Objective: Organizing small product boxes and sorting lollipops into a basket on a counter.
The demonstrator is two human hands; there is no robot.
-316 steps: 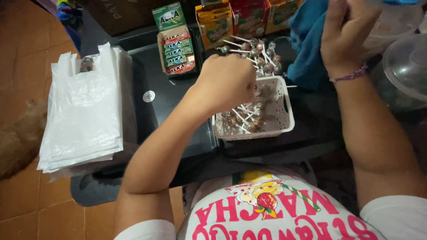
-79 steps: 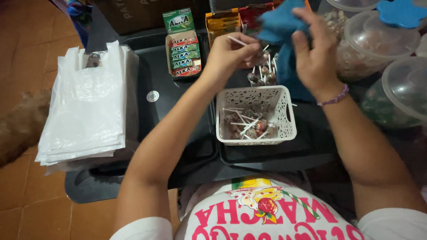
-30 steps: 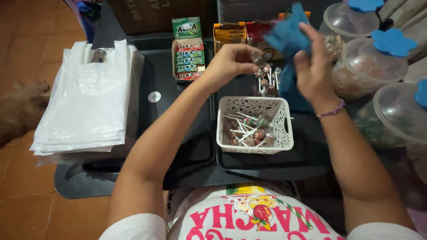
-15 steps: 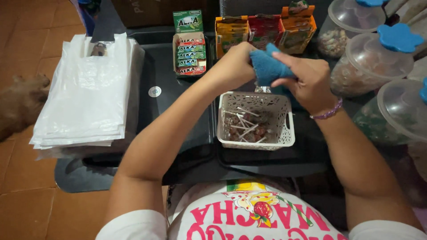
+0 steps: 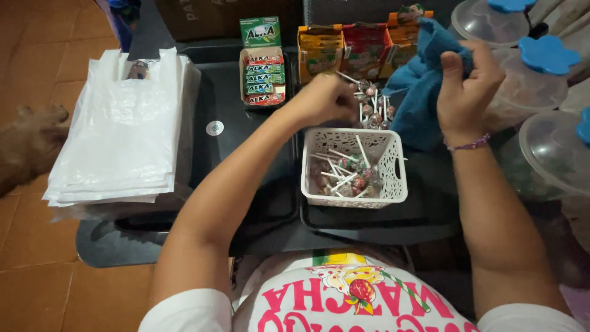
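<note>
My left hand point(image 5: 324, 98) is closed over the near edge of a loose pile of lollipops point(image 5: 372, 106) on the black tray point(image 5: 246, 154), and a white stick pokes out past its knuckles. Farther right, my right hand point(image 5: 466, 83) grips a bunched blue cloth point(image 5: 421, 92) and holds it up beside the pile. In front of both hands stands a white perforated basket point(image 5: 393, 184) with several lollipops point(image 5: 347, 175) lying inside.
A stack of white plastic bags point(image 5: 117, 132) lies at the left. An open box of gum packs point(image 5: 263, 77) and yellow and red candy boxes point(image 5: 344, 49) stand at the back. Clear jars with blue lids point(image 5: 544, 67) crowd the right. A brown furry animal point(image 5: 27, 147) lies on the floor.
My right hand has pulled the blue cloth up and to the right, uncovering the loose lollipops. My left hand has settled onto that pile.
</note>
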